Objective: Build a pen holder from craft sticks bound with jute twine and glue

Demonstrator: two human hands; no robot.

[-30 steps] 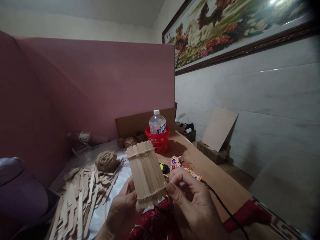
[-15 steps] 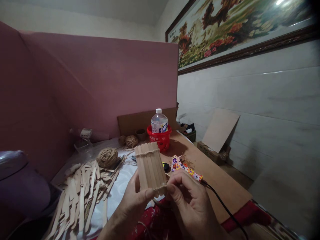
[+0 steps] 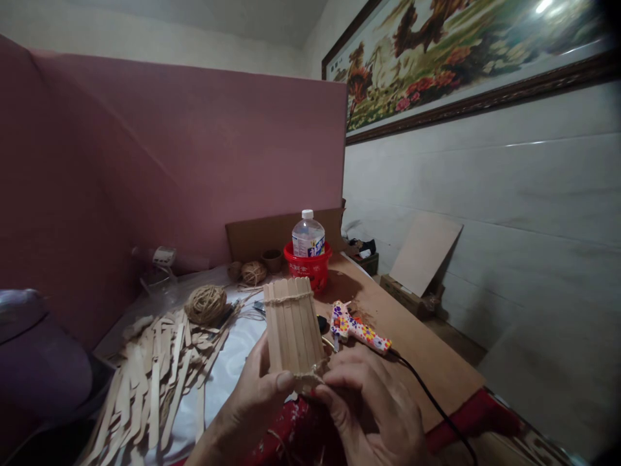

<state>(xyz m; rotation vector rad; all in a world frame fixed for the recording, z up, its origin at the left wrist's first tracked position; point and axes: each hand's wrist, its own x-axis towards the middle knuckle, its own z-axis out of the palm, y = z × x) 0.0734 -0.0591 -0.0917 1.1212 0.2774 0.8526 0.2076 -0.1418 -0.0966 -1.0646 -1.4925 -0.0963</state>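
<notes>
A small craft piece of wooden sticks (image 3: 294,330) stands side by side in front of me, with a twine band near its top and another near its bottom. My left hand (image 3: 257,398) holds it by the lower left, thumb on the front. At its lower right corner, my right hand (image 3: 371,401) pinches the end of the lower twine (image 3: 315,374) between thumb and forefinger. A flower-patterned glue gun (image 3: 361,330) lies on the board just beyond my right hand, its black cord running toward the front right.
Loose wooden sticks (image 3: 155,382) are heaped at the left beside a twine ball (image 3: 206,304). Behind the craft piece stand a red bucket (image 3: 310,266) holding a plastic bottle (image 3: 308,236), a small brown pot (image 3: 272,260) and a smaller twine ball (image 3: 253,273).
My right hand has shifted slightly down, drawing at the lower twine, and its fingers have spread a little. The craft piece has turned slightly and now stands more upright.
</notes>
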